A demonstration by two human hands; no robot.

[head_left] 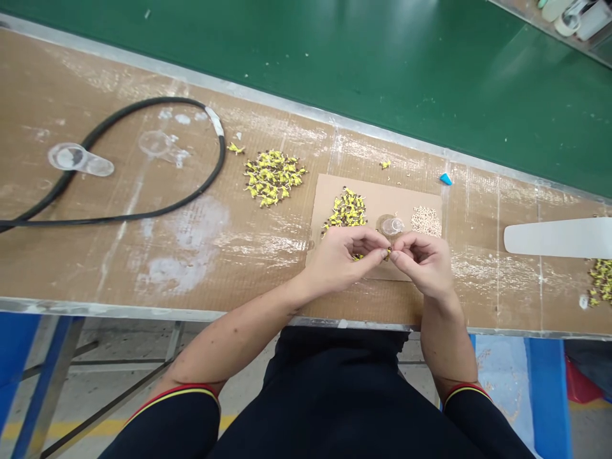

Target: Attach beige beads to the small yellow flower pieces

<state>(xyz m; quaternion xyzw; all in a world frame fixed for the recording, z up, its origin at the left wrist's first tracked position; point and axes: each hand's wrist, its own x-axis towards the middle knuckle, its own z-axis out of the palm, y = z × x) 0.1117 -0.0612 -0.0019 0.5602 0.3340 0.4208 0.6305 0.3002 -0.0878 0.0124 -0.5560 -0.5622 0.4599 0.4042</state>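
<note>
My left hand [347, 258] and my right hand [423, 261] meet above a cardboard sheet [332, 217]. Their fingertips pinch a tiny yellow-and-black part [387, 252], mostly hidden by the fingers. A heap of similar yellow parts [347, 210] lies on the sheet just beyond my left hand. Beyond my right hand are a small clear plastic bottle [392, 226] and a heap of beige granules [426, 221]. A larger yellow heap [273, 177] lies on the bench left of the sheet.
The cardboard-covered bench [478, 191] has a metal rim. A black cable [143, 210] loops around clear plastic pieces [80, 159] at left. A white plastic paddle [559, 237] and another yellow heap [601, 280] lie at right. A green belt [335, 64] runs beyond the bench.
</note>
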